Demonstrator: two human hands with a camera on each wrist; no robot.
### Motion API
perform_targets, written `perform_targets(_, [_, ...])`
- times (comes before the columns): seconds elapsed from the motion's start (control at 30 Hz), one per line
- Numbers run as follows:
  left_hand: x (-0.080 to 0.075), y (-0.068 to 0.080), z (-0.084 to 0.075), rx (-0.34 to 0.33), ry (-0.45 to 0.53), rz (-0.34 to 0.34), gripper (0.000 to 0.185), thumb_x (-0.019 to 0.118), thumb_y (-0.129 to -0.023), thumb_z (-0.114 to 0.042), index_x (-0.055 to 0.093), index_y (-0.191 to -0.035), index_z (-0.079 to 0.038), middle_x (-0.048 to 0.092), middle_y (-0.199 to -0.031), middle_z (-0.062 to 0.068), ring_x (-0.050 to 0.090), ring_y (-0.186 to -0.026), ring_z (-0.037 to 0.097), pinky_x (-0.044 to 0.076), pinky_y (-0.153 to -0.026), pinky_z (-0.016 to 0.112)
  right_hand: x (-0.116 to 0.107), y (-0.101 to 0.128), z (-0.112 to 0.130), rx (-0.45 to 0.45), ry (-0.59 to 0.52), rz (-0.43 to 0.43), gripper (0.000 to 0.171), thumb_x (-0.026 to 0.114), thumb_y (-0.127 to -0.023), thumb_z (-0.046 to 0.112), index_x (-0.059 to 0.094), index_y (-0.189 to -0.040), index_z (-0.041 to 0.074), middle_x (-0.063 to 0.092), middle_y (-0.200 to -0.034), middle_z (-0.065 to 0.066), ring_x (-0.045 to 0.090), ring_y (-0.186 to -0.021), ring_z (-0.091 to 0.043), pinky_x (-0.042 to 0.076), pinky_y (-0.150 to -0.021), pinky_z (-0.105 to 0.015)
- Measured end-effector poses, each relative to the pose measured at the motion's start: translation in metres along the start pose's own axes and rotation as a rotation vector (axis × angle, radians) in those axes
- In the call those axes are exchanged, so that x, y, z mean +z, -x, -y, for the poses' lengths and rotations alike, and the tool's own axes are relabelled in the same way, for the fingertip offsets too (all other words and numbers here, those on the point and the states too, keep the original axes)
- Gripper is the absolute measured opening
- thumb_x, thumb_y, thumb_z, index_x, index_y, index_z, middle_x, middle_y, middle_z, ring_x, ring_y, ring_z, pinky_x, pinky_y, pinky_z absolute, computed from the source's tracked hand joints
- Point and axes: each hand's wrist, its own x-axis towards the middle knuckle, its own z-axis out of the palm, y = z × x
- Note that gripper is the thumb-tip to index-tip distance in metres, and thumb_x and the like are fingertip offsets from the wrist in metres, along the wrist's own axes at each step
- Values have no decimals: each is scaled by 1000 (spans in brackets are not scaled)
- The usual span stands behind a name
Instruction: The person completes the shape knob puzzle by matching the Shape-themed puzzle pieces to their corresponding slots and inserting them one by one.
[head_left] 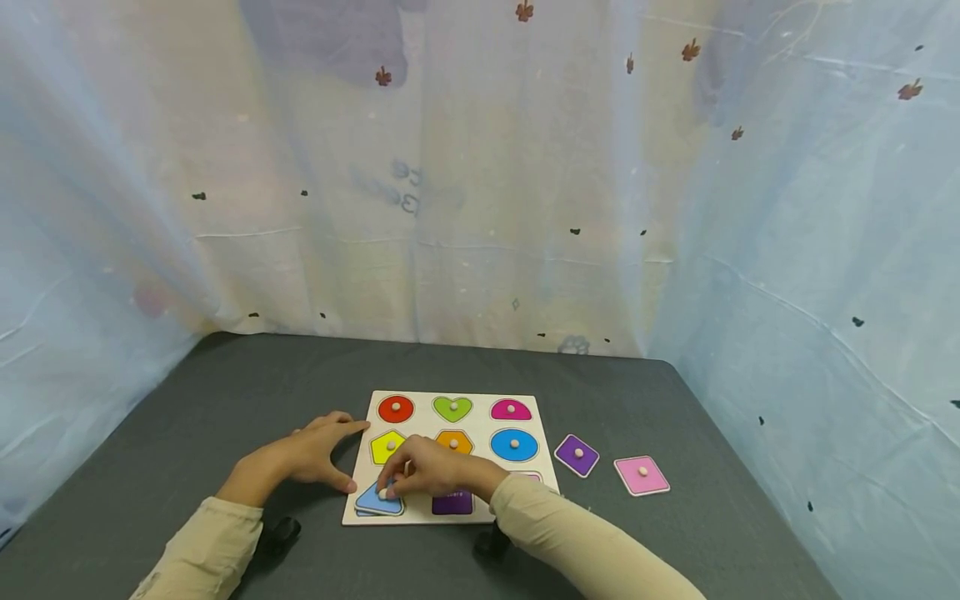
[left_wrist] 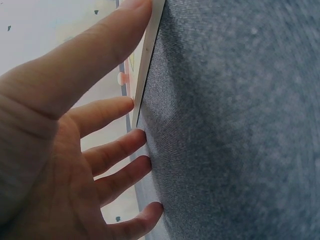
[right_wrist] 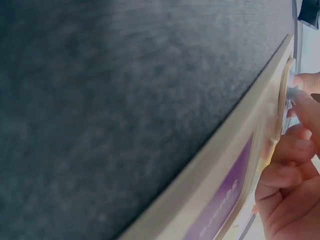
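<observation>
A white shape puzzle board (head_left: 480,417) lies on the dark table, with knobbed pieces sitting in its upper rows. My right hand (head_left: 431,467) pinches the small knob of a light blue triangle piece (head_left: 372,500) over the board's front left corner. The piece sits slightly off its blue recess, whose edge shows below it. In the right wrist view, thumb and fingers meet at the knob. My left hand (head_left: 318,450) rests at the board's left edge, fingers spread, thumb and index fingertips touching the rim. A purple recess (head_left: 452,503) shows in the front row, partly covered by the right hand.
To the right of the board lie a purple piece (head_left: 577,456) and a pink piece (head_left: 642,476), each with a knob. Patterned curtains (head_left: 480,250) hang behind and beside the table. Dark wrist straps sit under both forearms.
</observation>
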Motion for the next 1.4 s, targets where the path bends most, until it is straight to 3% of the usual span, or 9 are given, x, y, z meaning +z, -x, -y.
perform_targets(0.6, [0, -1, 0, -7, 2, 7, 99, 92, -70, -43, 46, -152, -13, 44, -147, 20, 44, -132, 43, 32, -102, 80, -1, -4, 0, 4, -54, 67, 16, 70, -94, 4, 77, -107, 0, 49, -64, 4, 46, -63, -1, 37, -62, -13])
perform_targets(1.4, [0, 2, 0, 10, 13, -6, 98, 92, -70, -42, 47, -151, -13, 46, -145, 19, 45, -131, 42, 31, -100, 81, -1, -4, -1, -1, -29, 69, 14, 75, -90, 7, 78, -102, 1, 50, -63, 3, 44, -60, 0, 36, -59, -13])
